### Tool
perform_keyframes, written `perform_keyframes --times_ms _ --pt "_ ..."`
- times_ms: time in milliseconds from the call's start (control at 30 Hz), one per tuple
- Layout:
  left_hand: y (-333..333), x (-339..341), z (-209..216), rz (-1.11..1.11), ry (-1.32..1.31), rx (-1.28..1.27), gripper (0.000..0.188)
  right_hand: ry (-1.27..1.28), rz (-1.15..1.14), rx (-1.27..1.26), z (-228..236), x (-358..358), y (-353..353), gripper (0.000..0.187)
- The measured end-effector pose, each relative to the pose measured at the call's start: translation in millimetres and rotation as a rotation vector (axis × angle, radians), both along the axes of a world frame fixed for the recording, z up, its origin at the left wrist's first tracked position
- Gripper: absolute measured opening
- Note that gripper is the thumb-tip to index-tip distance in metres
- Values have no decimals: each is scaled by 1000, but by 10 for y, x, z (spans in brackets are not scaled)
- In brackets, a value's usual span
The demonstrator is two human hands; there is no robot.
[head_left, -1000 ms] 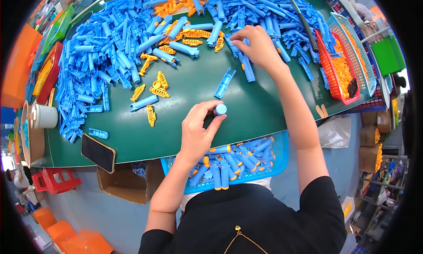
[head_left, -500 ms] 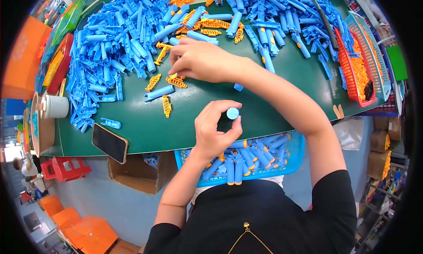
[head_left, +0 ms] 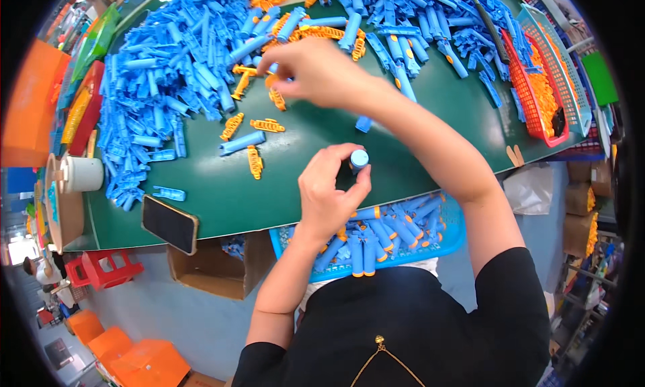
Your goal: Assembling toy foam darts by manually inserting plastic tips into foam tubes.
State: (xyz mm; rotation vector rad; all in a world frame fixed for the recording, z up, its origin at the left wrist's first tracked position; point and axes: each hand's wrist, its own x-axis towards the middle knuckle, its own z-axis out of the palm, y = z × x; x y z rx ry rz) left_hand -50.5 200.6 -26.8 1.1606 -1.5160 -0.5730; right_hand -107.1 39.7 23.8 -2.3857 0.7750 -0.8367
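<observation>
- My head-worn view looks steeply down, facing forward across the green table.
- I get the black shirt close at five o'clock, the blue pile farther off at ten.
- Fisheye black rounds off three and nine.

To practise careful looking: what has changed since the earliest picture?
The right hand moved left, from the blue pieces to the orange strips; an orange cap that lay among them now looks pinched in it. The left hand still holds the blue tube; phone unmoved.
</observation>
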Motion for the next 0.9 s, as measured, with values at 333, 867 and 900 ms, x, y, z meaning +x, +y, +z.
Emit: perform_keyframes --times_ms 333,867,900 --pt "-7 -1 62 -37 -48 56 25 8 -238 126 -384 -1459 1249 29" --pt "7 -20 -1 -41 -45 59 26 -51 -161 68 -186 -1444 1101 32" --pt "9 -16 2 -40 -55 64 26 -176 -120 80 -59 -1366 1141 33"
